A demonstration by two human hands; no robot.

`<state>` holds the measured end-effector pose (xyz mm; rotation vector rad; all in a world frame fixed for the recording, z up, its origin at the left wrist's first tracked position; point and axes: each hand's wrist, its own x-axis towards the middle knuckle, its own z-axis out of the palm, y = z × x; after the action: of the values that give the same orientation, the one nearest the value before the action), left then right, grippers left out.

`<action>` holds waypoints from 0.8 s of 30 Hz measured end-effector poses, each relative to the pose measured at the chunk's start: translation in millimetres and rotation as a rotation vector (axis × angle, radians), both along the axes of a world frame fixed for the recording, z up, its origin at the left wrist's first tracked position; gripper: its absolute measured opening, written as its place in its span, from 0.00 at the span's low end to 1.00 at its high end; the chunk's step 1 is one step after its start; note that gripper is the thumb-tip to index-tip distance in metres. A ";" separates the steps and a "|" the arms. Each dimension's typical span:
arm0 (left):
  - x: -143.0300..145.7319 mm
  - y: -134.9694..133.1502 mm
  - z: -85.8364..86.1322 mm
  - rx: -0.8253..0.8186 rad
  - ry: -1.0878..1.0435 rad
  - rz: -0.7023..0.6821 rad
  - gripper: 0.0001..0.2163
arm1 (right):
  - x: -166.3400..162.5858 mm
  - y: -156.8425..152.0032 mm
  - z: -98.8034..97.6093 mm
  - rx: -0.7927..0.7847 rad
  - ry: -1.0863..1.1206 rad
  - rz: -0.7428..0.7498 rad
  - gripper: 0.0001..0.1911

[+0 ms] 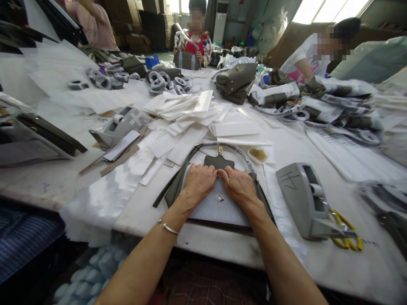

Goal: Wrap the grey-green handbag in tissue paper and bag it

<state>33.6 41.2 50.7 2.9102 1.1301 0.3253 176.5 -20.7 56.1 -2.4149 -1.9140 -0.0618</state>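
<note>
Head view: left hand (pixel 199 181) and right hand (pixel 238 184), grip pinching white foam wrap (pixel 219 207) over flat olive leather handbag (pixel 218 162) at near surface (pixel 333 258) edge. Wrapping step; next needs tape dispenser (pixel 310 203).

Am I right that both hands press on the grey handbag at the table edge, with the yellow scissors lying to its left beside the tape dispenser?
Not quite. The left hand and right hand do press on the grey handbag, but the head view shows the yellow scissors to its right, beside the tape dispenser.
</note>
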 end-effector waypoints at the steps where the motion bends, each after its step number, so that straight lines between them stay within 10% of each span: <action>1: 0.9 0.4 0.0 -0.006 0.005 -0.001 0.15 | 0.0 2.2 -0.7 -0.028 0.012 -0.033 0.23; 10: 2.2 1.0 -4.5 -0.034 -0.020 0.044 0.11 | 4.9 9.2 -22.5 0.199 0.163 -0.106 0.36; 15: 3.4 3.1 -6.0 -0.060 -0.054 0.044 0.11 | 24.1 12.6 -19.8 0.351 0.769 -0.137 0.45; 24: -14.3 3.4 -4.9 -0.153 -0.204 0.048 0.07 | 21.9 4.0 -4.2 0.341 1.141 0.082 0.35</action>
<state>19.3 44.7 45.8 2.6509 1.1401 0.5003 198.5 -16.6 52.0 -1.5338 -1.2772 0.7443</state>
